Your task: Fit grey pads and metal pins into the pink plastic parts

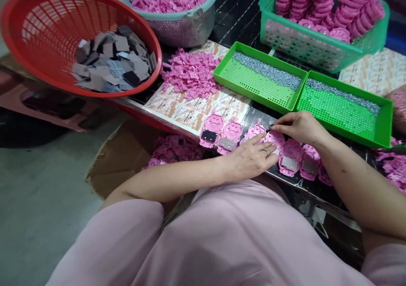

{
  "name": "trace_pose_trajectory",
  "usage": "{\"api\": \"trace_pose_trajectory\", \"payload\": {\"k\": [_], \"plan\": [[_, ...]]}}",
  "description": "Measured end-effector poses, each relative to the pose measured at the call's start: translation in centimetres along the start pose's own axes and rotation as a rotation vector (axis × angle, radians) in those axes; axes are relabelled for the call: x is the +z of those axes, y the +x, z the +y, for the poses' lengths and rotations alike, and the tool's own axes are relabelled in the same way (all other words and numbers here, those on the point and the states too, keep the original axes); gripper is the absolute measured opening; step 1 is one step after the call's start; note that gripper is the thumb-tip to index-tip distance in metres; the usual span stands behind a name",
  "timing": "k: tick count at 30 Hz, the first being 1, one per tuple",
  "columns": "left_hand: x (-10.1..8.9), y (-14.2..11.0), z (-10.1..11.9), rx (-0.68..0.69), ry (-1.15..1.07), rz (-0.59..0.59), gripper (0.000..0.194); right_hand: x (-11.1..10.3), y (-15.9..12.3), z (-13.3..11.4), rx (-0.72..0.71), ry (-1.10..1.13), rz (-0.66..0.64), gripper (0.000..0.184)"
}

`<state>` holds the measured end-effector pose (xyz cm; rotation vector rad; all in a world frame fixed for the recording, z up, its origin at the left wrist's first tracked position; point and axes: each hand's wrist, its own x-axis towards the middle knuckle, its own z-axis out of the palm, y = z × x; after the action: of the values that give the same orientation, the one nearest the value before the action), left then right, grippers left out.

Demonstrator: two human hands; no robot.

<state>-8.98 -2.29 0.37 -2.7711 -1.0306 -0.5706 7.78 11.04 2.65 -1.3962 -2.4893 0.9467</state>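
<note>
I'm working along a row of pink moulded plastic housings [290, 161] laid side by side on the near edge of the black desk [301, 183], directly in front of me. Several carry a small silver metal plate, and the one farthest to my left shows a dark rectangular insert. My left hand [250, 157], a ring on one finger, lies open and nearly flat, its fingertips [275, 158] resting on the housings mid-row. My right hand [300, 127] sits just beyond it, fingers stretched toward a dark strip [256, 118] behind the row; I can't tell whether they pinch something small or only touch.

Past my hands are two shallow green perforated plastic trays [223, 68], each with a band of tiny grey metal parts [266, 69] along its far side. A loose heap of pink plastic pieces [190, 74] lies on printed paper sheets [196, 110]. Behind it stand a green plastic basket [317, 53] of stacked pink pieces and a grey mesh basket [187, 28] of more pink parts. A tilted red plastic basket [41, 32] holds grey-brown squares [111, 62]. More pink housings [174, 147] lie on brown cardboard [120, 159] below the desk edge.
</note>
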Motion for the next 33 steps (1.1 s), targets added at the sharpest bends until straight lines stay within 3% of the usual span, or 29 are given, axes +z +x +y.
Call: {"api": "trace_pose_trajectory", "payload": {"k": [4, 8, 13, 16, 18, 21, 23, 26, 29, 31, 33], "plan": [[-0.1, 0.0, 0.3, -0.014, 0.001, -0.012, 0.022, 0.1, 0.2, 0.2, -0.022, -0.071, -0.049, 0.032], [0.3, 0.1, 0.7, -0.015, 0.024, 0.004, 0.02, 0.5, 0.4, 1.0, 0.006, -0.123, 0.059, 0.06], [-0.3, 0.3, 0.0, -0.047, -0.062, -0.051, 0.02, -0.1, 0.0, 0.8, 0.014, -0.094, 0.078, 0.063], [-1.3, 0.3, -1.5, -0.255, -0.327, 0.006, 0.02, -1.2, -1.8, -0.8, -0.052, -0.019, 0.139, 0.05], [-1.8, 0.3, -2.6, -0.472, -0.622, 0.094, 0.02, -1.5, -3.3, -2.0, -0.219, 0.029, 0.167, 0.039], [-2.1, 0.5, -3.4, -0.694, -1.056, 0.193, 0.045, -0.9, -5.0, -3.5, -0.49, -0.006, 0.172, 0.027], [-2.1, 0.7, -3.2, -0.744, -1.215, 0.197, 0.058, -0.2, -5.2, -3.9, -0.59, -0.049, 0.202, 0.025], [-2.6, 0.7, -2.9, -0.715, -1.324, 0.113, 0.06, 0.6, -4.9, -3.9, -0.654, -0.049, 0.265, 0.018], [-3.8, 0.1, -4.3, -0.613, -1.194, -0.009, 0.047, 0.3, -5.0, -3.4, -0.609, -0.004, 0.263, 0.01], [-4.6, -0.6, -6.8, -0.621, -0.841, -0.008, 0.029, -0.3, -5.6, -2.7, -0.459, 0.043, 0.269, 0.01], [-5.1, -1.5, -9.9, -0.743, -0.358, 0.008, 0.022, -0.9, -6.4, -1.5, -0.259, 0.107, 0.286, 0.016]]}}
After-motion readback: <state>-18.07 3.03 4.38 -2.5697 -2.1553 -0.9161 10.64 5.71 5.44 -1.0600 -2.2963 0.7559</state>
